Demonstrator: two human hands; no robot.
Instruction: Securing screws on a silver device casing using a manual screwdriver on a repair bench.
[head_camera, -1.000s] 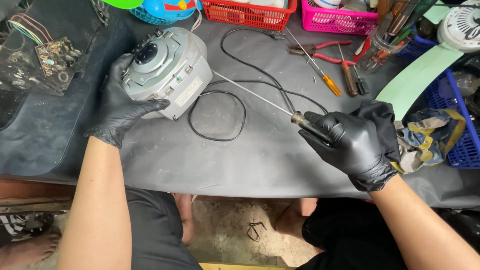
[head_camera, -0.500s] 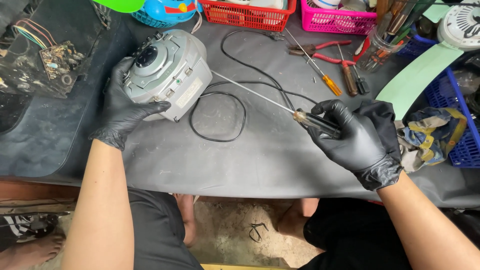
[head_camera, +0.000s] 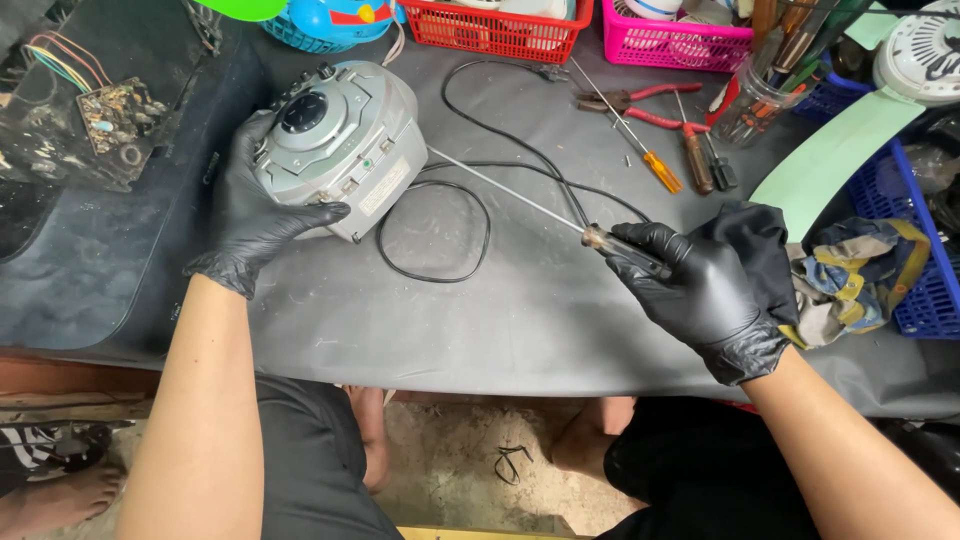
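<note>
Head view: gloved hands work a grey motor housing (head_camera: 335, 145).
Left hand (head_camera: 258, 205) clasps the housing at nine o'clock; right hand (head_camera: 715, 280) clenches the long screwdriver (head_camera: 520, 200), tip at three o'clock.

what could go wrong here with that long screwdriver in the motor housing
The long screwdriver meets the grey motor housing at a shallow angle, so its tip could slip off. Only the left hand steadies the housing, which might rock. The black cord loops under the shaft, held by the right hand, and could snag.

Single head-worn view, steeply downward and close over the grey worktable (head_camera: 520, 320), facing forward.
</note>
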